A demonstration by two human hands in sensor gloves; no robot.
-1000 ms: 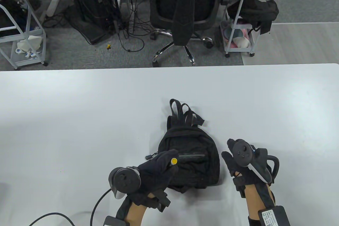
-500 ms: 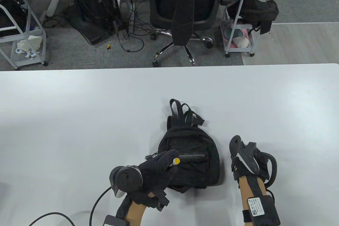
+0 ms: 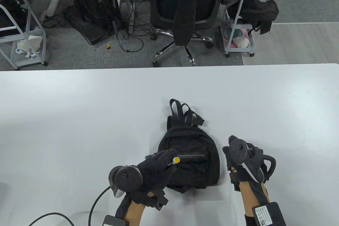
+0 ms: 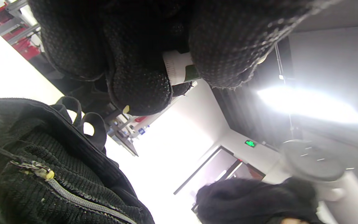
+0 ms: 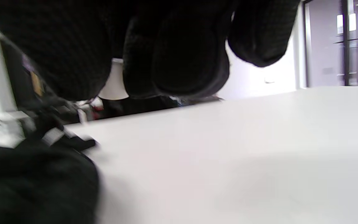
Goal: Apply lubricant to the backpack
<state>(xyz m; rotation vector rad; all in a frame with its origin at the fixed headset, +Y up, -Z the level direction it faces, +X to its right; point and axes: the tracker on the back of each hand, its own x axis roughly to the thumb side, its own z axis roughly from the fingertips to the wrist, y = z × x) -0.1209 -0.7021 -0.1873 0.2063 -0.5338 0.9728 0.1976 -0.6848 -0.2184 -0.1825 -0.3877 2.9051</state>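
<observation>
A small black backpack (image 3: 189, 141) lies flat on the white table (image 3: 79, 109), straps toward the far side. My left hand (image 3: 169, 160) rests over its front-left part and grips a small lubricant tube (image 3: 176, 160) with a yellow end, next to the front pocket zipper (image 3: 192, 155). In the left wrist view the fingers (image 4: 138, 84) pinch the white tube (image 4: 179, 67) above the backpack's zipper (image 4: 73, 199). My right hand (image 3: 230, 151) is on the table just right of the backpack, fingers (image 5: 179, 62) curled; something white (image 5: 114, 81) shows behind them, unclear what.
A black cable (image 3: 53, 216) runs off my left wrist at the front left. Beyond the table's far edge stand an office chair (image 3: 185, 11) and metal carts (image 3: 239, 32).
My right hand rolled onto its side beside the backpack, then turned back with the tracker facing up. My left hand with the tube barely moved.
</observation>
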